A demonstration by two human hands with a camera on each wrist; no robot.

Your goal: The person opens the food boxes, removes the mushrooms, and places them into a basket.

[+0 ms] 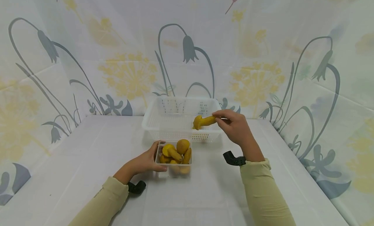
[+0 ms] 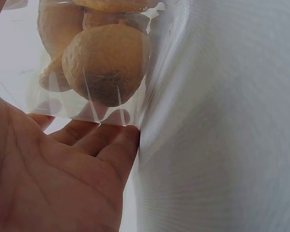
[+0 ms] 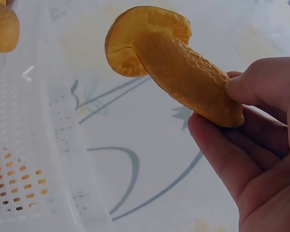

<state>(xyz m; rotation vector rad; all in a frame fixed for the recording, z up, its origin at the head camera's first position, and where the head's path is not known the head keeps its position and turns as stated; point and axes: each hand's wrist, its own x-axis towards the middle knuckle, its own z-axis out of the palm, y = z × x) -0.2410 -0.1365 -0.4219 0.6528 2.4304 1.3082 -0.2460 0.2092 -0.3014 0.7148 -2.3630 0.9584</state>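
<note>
By the end of its stem, my right hand [image 1: 235,128] pinches a yellow mushroom [image 1: 205,121] over the right front part of a white perforated basket [image 1: 172,124]. The right wrist view gives its curled cap and wrinkled stem [image 3: 183,72] between thumb and fingers. My left hand [image 1: 143,161] grips the left side of a clear plastic container [image 1: 174,164], thumb in front and fingers behind. Several yellow mushrooms [image 1: 182,146] are heaped inside that container. Through its wall, the left wrist view has a rounded mushroom [image 2: 106,65] close up.
Behind the container, the basket stands near the flowered backdrop [image 1: 187,73]. Yellow pieces show through the basket's holes [image 3: 21,181] in the right wrist view. A white cloth [image 1: 87,148] covers the table. Both wrists carry black curved mounts [image 1: 233,159].
</note>
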